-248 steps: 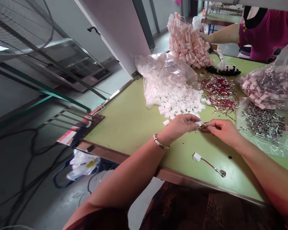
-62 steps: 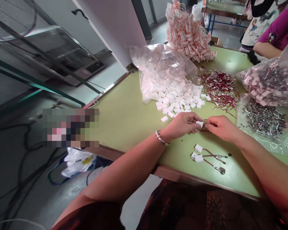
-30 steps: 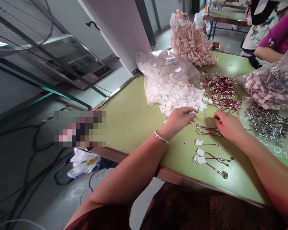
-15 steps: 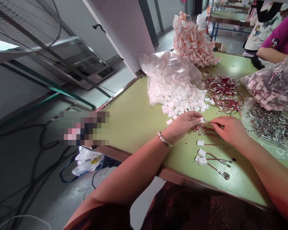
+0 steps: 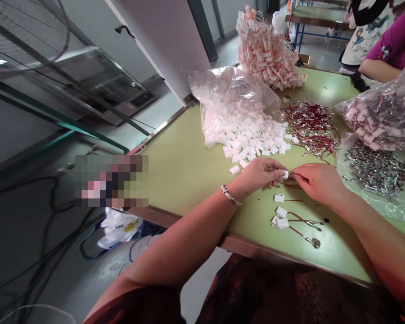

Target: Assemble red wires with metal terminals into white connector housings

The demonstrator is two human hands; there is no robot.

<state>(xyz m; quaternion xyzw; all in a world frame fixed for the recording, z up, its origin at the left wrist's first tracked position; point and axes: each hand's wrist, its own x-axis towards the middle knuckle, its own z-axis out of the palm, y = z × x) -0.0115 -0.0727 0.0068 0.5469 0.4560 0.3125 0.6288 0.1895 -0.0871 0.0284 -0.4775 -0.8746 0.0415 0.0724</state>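
Note:
Between thumb and fingers my left hand (image 5: 263, 174) pinches a small white plastic housing (image 5: 285, 174). My right hand (image 5: 315, 179) is closed close beside it, its fingertips on a thin red wire (image 5: 292, 175) at the housing's right end. How far the wire sits in the housing is hidden by my fingers. Below my hands, on the green table (image 5: 175, 180), lies a white housing with a red wire (image 5: 279, 198). Nearer me several more wired housings (image 5: 282, 223) lie together, their metal-tipped ends pointing right.
Loose white housings (image 5: 253, 135) spill from a clear bag (image 5: 219, 85). Behind my right hand lies a heap of red wires (image 5: 308, 117). Small metal parts (image 5: 378, 168) lie on plastic at right, below another filled bag (image 5: 384, 117). Orange-white pieces (image 5: 268, 54) are piled behind; a co-worker's purple sleeve (image 5: 394, 38) shows.
My right hand has come closer to my left, narrowing the gap between its fingertips and the white housing. The whole view has shifted slightly; the parts on the table lie as before.

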